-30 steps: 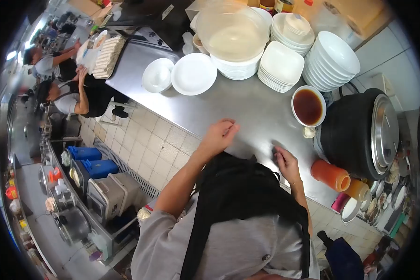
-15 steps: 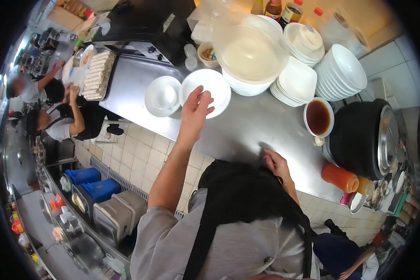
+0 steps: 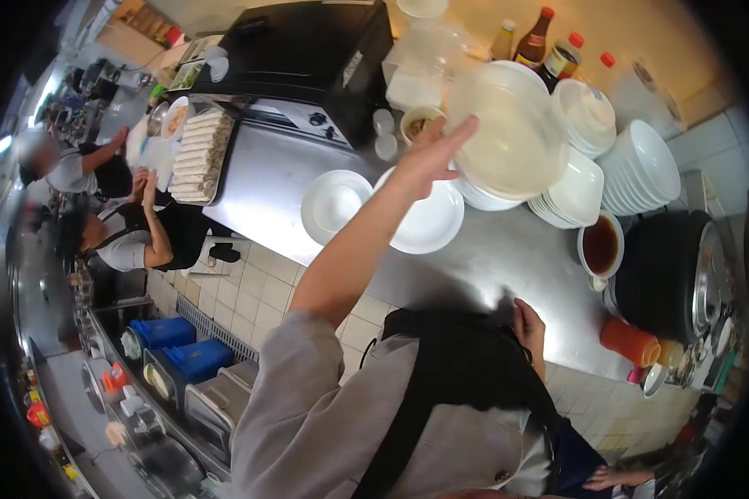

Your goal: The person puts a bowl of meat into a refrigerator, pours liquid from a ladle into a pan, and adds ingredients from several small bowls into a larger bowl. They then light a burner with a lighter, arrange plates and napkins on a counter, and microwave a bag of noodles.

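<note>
My left hand (image 3: 433,160) is stretched out over the counter with its fingers apart and nothing in them. Its fingertips overlap the edge of a large translucent pale cover (image 3: 512,137) on a stack of white dishes. Below the forearm lies a wide white plate (image 3: 433,223), partly hidden by the wrist. Left of it, a second white plate (image 3: 314,208) carries a small white bowl (image 3: 339,204). Low by the counter's front edge, close to my black apron, is my right hand (image 3: 530,327), fingers curled in; I cannot tell what they hold, if anything.
Stacked square dishes (image 3: 576,193), tall bowls (image 3: 641,170) and bottles (image 3: 534,40) line the back right. A cup of brown liquid (image 3: 601,245) stands near a black pot (image 3: 662,270) and an orange bottle (image 3: 628,339). A black oven (image 3: 308,58) and tray of rolls (image 3: 202,158) are left, near two people.
My left hand has moved from over the wide plate, away from me and rightward to the translucent cover. My right hand stays low at the counter edge. The view has shifted.
</note>
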`<action>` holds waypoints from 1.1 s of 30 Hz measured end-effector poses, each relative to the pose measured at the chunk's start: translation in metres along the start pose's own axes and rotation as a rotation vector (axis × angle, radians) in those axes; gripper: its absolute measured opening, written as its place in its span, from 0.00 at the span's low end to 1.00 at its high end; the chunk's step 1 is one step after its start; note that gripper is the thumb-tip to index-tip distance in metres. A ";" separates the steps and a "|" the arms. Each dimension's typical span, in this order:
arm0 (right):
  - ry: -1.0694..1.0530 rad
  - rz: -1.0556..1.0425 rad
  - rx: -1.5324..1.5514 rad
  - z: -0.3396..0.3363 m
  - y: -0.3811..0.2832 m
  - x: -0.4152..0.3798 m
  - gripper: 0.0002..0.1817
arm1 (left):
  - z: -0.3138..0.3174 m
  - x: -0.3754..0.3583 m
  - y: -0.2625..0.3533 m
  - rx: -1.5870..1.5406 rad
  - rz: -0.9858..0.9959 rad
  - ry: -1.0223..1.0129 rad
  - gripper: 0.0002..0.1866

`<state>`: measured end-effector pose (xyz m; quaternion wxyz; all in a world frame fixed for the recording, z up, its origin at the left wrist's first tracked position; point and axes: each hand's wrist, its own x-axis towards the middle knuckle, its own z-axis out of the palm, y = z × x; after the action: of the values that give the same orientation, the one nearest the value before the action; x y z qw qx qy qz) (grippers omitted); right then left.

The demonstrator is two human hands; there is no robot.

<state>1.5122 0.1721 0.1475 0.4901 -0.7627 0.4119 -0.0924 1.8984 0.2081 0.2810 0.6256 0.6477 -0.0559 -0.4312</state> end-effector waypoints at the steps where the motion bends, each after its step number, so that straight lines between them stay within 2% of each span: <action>1: 0.021 -0.043 -0.005 0.004 0.015 0.001 0.13 | -0.003 0.000 0.009 -0.002 0.010 0.004 0.50; 2: 0.050 -0.081 -0.012 0.007 0.024 0.003 0.12 | -0.004 0.001 0.015 0.138 0.027 -0.105 0.45; 3: 0.037 -0.027 -0.012 0.007 0.033 0.003 0.12 | -0.003 0.004 0.017 0.280 0.040 -0.222 0.40; 4: 0.051 -0.017 -0.013 0.006 0.029 0.003 0.12 | -0.003 0.011 0.013 0.283 0.037 -0.239 0.40; 6: 0.048 -0.063 -0.031 0.005 0.013 0.003 0.12 | -0.006 0.026 0.001 0.182 0.030 -0.172 0.27; 7: 0.063 -0.053 -0.031 0.005 0.017 0.003 0.12 | -0.006 0.024 0.003 0.186 0.027 -0.188 0.27; 9: 0.073 -0.083 -0.037 0.006 0.028 0.001 0.12 | -0.007 0.016 0.010 -0.159 0.015 -0.219 0.25; 16: 0.067 -0.069 0.030 0.008 0.017 0.001 0.13 | -0.003 0.026 0.023 0.113 -0.103 -0.215 0.24; 18: 0.048 -0.040 -0.059 0.007 0.024 0.002 0.13 | -0.006 0.044 0.012 0.127 -0.121 -0.239 0.18; 19: 0.049 -0.045 -0.058 0.007 0.032 0.003 0.13 | -0.003 0.042 0.012 0.127 -0.116 -0.238 0.18; 21: 0.073 -0.090 -0.063 0.009 0.046 0.002 0.13 | 0.001 0.036 0.010 0.013 0.041 -0.133 0.18; 25: 0.058 -0.053 0.003 0.005 0.022 0.000 0.13 | 0.008 0.030 0.017 0.076 0.078 -0.089 0.17; 27: -0.003 0.058 0.064 0.003 0.011 0.001 0.14 | 0.004 0.028 0.028 -0.137 0.066 -0.073 0.17; 28: 0.003 0.069 0.069 0.004 0.013 0.003 0.14 | -0.005 0.039 0.030 -0.131 0.057 -0.080 0.17; 30: -0.007 -0.005 -0.037 0.001 0.021 0.003 0.15 | -0.023 0.075 0.033 -0.361 0.107 -0.273 0.19; 32: 0.012 0.046 -0.047 0.002 0.015 0.003 0.15 | -0.011 0.077 0.057 -0.387 0.227 -0.237 0.22; 33: -0.002 0.007 -0.027 0.003 0.015 0.004 0.15 | -0.003 0.079 0.066 -0.388 0.213 -0.247 0.22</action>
<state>1.5089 0.1684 0.1325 0.4803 -0.7680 0.4152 -0.0844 1.9800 0.1484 0.2987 0.7685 0.4486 -0.1159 -0.4414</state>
